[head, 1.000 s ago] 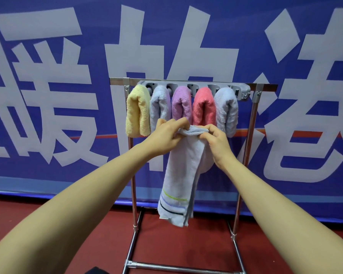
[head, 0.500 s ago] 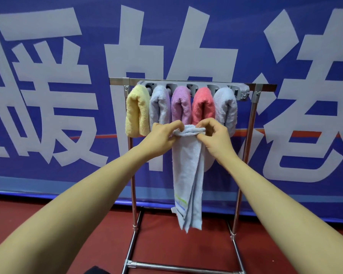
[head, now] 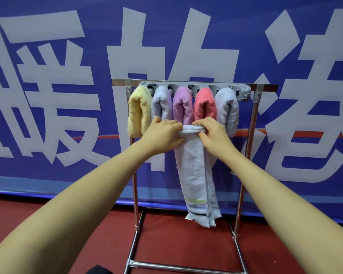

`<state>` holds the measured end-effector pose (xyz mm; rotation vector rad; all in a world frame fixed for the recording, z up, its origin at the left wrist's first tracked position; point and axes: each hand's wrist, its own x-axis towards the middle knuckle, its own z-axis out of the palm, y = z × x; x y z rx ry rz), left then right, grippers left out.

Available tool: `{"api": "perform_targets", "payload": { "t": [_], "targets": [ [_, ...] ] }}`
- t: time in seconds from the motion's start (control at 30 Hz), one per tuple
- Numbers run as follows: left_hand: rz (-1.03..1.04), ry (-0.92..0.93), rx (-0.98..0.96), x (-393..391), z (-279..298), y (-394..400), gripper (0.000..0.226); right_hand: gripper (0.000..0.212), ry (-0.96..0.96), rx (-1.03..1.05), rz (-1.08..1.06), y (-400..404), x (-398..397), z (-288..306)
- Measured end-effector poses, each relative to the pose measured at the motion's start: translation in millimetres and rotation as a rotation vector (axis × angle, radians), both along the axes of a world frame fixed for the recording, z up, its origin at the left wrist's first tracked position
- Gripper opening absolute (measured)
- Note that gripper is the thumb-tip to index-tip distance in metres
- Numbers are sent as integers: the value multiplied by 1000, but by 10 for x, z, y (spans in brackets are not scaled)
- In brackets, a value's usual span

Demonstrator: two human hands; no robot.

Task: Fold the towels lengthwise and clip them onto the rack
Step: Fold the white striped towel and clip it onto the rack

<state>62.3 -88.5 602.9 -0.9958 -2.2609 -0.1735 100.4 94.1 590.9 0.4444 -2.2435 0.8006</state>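
A pale lavender towel, folded into a narrow strip, hangs down in front of the metal rack. My left hand grips its top fold from the left and my right hand pinches it from the right. On the grey clip bar along the rack's top rail hang folded towels: yellow, lavender, purple, coral red and another lavender. My hands are just below these hanging towels.
A blue banner with large white characters stands close behind the rack. The floor is red. The rack's base bar runs across near the bottom edge of the view. A dark object shows at the bottom edge.
The towel's lower end has swung from the left to hang straighter, slightly right. Both hands have come closer together on the top fold and risen a little toward the clipped towels.
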Motion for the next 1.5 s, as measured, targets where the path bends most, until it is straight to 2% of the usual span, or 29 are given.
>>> {"api": "perform_targets", "payload": {
  "t": [0.07,0.13,0.3,0.37,0.47,0.57,0.73,0.87,0.97,1.03,1.1,1.17,1.3,1.37,1.5],
  "targets": [
    [-82,-159,163,45,-44,26,23,29,-2,-3,6,-1,12,20],
    [-167,-319,360,81,-131,40,26,27,0,-72,28,-13,39,48],
    [-254,-667,771,195,-310,79,68,26,19,-285,72,-65,70,136],
    [-220,-744,805,168,-429,113,68,27,27,-355,96,-85,83,177],
    [-126,-830,743,115,-632,187,59,27,59,-418,107,-110,134,258],
    [-89,-890,772,115,-711,294,33,25,111,-431,80,-77,165,319],
    [-6,-678,777,77,-576,352,20,32,138,-458,-155,147,144,224],
    [108,-402,618,68,-405,301,10,48,-2,-441,-280,313,111,50],
    [193,-209,445,29,-293,276,13,64,-139,-298,-417,280,102,-115],
    [219,-137,321,-30,-225,276,18,69,-180,-129,-381,188,105,-222],
    [211,-72,239,-59,-155,295,19,65,-200,148,-246,69,97,-287],
    [153,80,208,-82,-132,314,14,61,-215,342,-139,-31,68,-288],
    [16,237,167,-106,-97,239,17,62,-165,396,-182,-163,-23,-283],
    [-23,264,134,-87,-74,223,10,62,-140,391,-262,-237,-46,-291],
    [-110,358,63,-78,-105,223,13,28,-62,429,-348,-257,-54,-307]
  ]
}}
